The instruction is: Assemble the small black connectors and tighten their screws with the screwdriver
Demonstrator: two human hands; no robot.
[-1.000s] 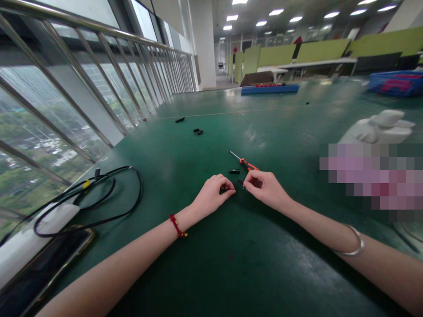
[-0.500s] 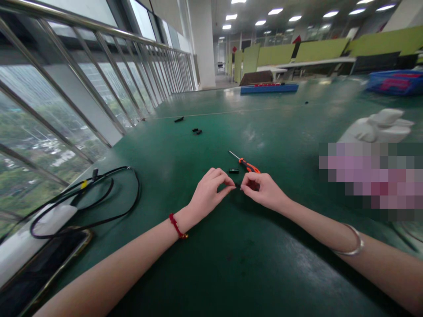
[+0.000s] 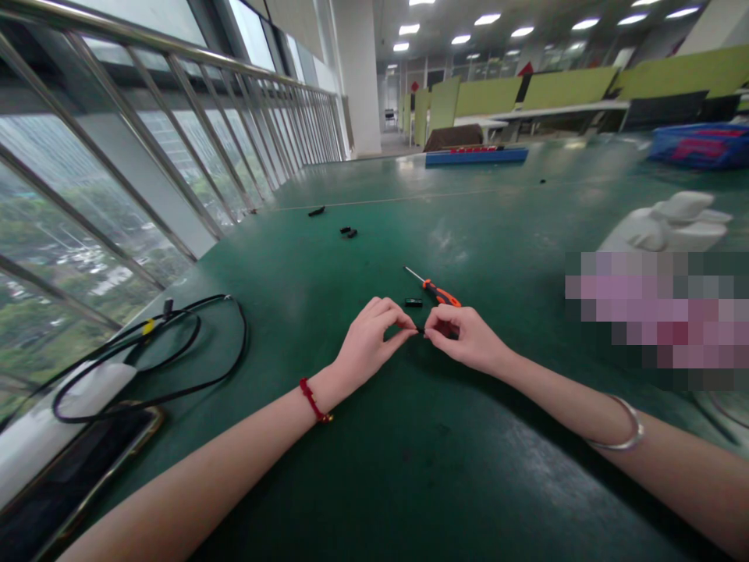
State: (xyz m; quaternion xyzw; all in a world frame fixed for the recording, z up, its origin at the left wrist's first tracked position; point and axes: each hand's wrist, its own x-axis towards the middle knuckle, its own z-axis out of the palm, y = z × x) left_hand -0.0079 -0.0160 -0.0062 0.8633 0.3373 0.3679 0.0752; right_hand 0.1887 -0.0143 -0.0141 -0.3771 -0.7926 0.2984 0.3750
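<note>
Head view looks down on a green table (image 3: 374,484) where both hands meet over a tiny black part (image 3: 420,330). The left hand (image 3: 367,343) pinches one end of it between thumb and forefinger, fingers drawn narrow; the right hand (image 3: 465,337) pinches the other end in the same way, its remaining fingers curled under. The part is too small to say what it is, or whether it is one piece or two being pressed together.

Taking the orange-handled screwdriver (image 3: 434,290) as the landmark: the pinched part sits just nearer the person than its handle, and the right hand's knuckles lie just beside that handle. A small black block (image 3: 413,302) rests on the table just left of the handle. Farther away from the screwdriver lie two little black pieces (image 3: 349,232) and, past them, a longer black piece (image 3: 317,211). Well left of it, a looped black cable (image 3: 175,351) lies near a phone (image 3: 76,476) at the table edge. To its right stands a white moulded shape (image 3: 672,222).

Handling this well seems to call for a fingertip grip close to the joint, wrists resting on the table for steadiness, and force kept straight along the part so that it does not twist or spring away. Keeping the work low over the table would help if it slips.
</note>
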